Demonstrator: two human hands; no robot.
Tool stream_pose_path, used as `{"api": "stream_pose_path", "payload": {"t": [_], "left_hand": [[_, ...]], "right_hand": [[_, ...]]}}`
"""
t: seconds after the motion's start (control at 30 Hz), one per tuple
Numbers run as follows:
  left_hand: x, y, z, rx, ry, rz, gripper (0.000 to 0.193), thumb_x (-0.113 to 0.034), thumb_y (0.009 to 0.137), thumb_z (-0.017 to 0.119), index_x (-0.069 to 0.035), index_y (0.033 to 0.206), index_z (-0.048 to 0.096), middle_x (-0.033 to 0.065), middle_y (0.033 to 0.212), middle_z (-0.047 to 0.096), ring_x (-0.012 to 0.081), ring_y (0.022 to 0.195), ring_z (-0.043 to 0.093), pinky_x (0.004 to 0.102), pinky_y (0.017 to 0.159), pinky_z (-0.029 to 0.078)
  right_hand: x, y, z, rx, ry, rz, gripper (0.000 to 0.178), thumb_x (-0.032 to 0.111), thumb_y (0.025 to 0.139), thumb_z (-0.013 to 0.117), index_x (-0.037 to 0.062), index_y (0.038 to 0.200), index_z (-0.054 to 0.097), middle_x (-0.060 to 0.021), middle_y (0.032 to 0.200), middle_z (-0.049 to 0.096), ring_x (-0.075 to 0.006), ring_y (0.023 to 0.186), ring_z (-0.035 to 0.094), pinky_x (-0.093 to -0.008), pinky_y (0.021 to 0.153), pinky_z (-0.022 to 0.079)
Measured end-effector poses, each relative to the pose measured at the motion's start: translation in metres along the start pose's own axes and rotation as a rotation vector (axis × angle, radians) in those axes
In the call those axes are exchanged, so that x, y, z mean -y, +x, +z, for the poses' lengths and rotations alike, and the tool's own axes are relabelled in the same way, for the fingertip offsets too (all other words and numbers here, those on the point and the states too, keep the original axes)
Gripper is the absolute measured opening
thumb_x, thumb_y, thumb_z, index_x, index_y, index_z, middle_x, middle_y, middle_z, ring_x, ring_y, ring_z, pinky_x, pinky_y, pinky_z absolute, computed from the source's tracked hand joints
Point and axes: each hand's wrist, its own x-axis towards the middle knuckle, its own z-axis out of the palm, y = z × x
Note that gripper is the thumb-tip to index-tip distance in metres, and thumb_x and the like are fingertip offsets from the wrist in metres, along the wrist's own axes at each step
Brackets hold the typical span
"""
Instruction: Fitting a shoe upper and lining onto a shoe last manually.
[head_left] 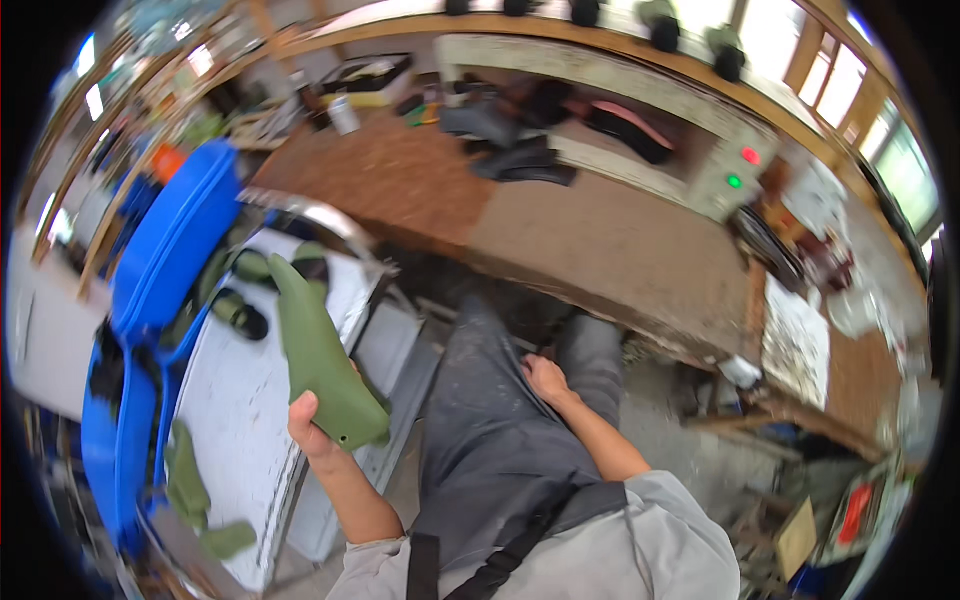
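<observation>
My left hand [312,428] is closed round the heel end of a green shoe last [318,340], its toe pointing up and away from me. The last is above a white board [235,400] on my left. On that board, more green lasts [186,480] lie near its front end, and several others with dark parts [240,315] sit at its far end. Low over my lap, my right hand [545,378] has its fingers curled at the edge of my dark grey apron [500,410]; the fingertips are partly hidden in the cloth.
Ahead stands a brown workbench [600,235] with dark leather-like pieces [525,162] and a white shelf box [715,170] with red and green lights. Blue plastic containers [175,240] flank the board. A stained white sheet [795,335] lies on the right. Metal trays [390,345] are beside my legs.
</observation>
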Motion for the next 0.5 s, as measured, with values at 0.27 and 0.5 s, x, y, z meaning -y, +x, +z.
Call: {"api": "stream_pose_path", "payload": {"t": [0.27,0.5], "left_hand": [[0.116,0.051,0.067,0.309,-0.232,-0.506,0.075,-0.036,0.071,0.058,0.006,0.131,0.043,0.0203,0.119,0.055,0.0278,0.095,0.059,0.0372,0.082,0.050],[0.198,0.131,0.115,0.475,-0.411,-0.556,0.069,-0.044,0.082,0.054,0.005,0.129,0.045,0.0202,0.120,0.055,0.0304,0.098,0.060,0.0419,0.089,0.050]], "right_hand": [[-0.048,-0.108,-0.165,-0.821,-0.306,0.324,0.023,0.021,0.088,0.060,0.0022,0.100,0.060,-0.0177,0.091,0.063,-0.0372,0.084,0.061,-0.0433,0.074,0.048],[-0.002,-0.027,-0.227,-0.845,0.151,-0.076,0.029,0.016,0.085,0.067,-0.0008,0.107,0.059,-0.0137,0.092,0.061,-0.0226,0.080,0.062,-0.0328,0.071,0.050]]}}
